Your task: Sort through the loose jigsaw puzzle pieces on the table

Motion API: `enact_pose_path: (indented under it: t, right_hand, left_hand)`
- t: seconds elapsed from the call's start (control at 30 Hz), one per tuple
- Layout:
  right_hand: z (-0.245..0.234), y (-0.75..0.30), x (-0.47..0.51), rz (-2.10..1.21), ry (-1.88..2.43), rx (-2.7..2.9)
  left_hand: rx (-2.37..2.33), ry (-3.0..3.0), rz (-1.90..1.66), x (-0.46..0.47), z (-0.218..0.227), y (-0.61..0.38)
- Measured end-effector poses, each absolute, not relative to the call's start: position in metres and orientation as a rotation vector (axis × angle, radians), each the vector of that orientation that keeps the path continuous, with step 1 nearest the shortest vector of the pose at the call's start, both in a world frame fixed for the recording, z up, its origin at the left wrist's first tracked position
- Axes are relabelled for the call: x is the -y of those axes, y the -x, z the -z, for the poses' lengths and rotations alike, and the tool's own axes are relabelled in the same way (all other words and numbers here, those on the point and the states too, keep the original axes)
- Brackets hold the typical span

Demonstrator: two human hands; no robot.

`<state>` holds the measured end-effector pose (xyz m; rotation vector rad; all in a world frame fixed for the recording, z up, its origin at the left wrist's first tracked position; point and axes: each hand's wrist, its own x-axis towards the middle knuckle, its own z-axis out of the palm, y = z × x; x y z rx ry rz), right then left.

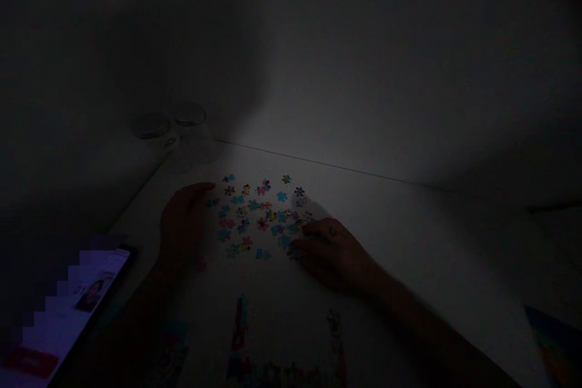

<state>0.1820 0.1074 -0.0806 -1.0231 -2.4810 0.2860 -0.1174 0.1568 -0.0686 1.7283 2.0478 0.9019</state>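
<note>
Several loose jigsaw puzzle pieces in blue, pink and yellow lie scattered on a pale table in dim light. My left hand rests at the left side of the pieces, its fingers reaching toward them with nothing visible in them. My right hand lies at their lower right, fingertips on or right beside the nearest pieces. Darkness hides whether those fingers pinch one. Nearer to me lie rows of joined puzzle pieces, forming a partial frame.
Two glass jars with lids stand at the far left corner of the table. A lit phone lies at the near left edge. A colourful object sits at the lower right corner. A wall rises behind the table.
</note>
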Motion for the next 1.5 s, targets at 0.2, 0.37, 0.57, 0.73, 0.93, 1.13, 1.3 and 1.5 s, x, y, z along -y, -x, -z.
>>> enact_pose_path:
  t: [0.2,0.37,0.57,0.73,0.93,1.13,1.3,1.5]
  right_hand:
    - [0.079,-0.181,-0.108,-0.291,1.057,2.542]
    - [0.081,-0.183,-0.108,-0.274,1.052,2.528]
    - [0.084,-0.184,-0.109,-0.25,1.039,2.468]
    - [0.084,-0.185,-0.11,-0.242,1.044,2.457]
    - [0.084,-0.185,-0.11,-0.228,1.031,2.475]
    - [0.085,-0.186,-0.111,-0.211,1.047,2.436]
    - [0.085,-0.186,-0.112,-0.177,1.118,2.346]
    - [0.083,-0.187,-0.118,-0.217,1.291,2.109]
  left_hand:
    - [-1.965,-1.205,-1.333,-0.159,0.065,0.119]
    - [-1.855,-0.921,-1.531,-0.162,0.062,0.118]
    - [-1.742,-0.818,-1.598,-0.165,0.066,0.119]
    - [-1.703,-0.835,-1.622,-0.166,0.07,0.121]
    - [-1.741,-0.812,-1.629,-0.167,0.071,0.121]
    - [-1.786,-0.802,-1.618,-0.166,0.063,0.118]
    - [-1.77,-0.778,-1.63,-0.165,0.06,0.115]
    - [-1.671,-0.761,-1.679,-0.165,0.061,0.117]
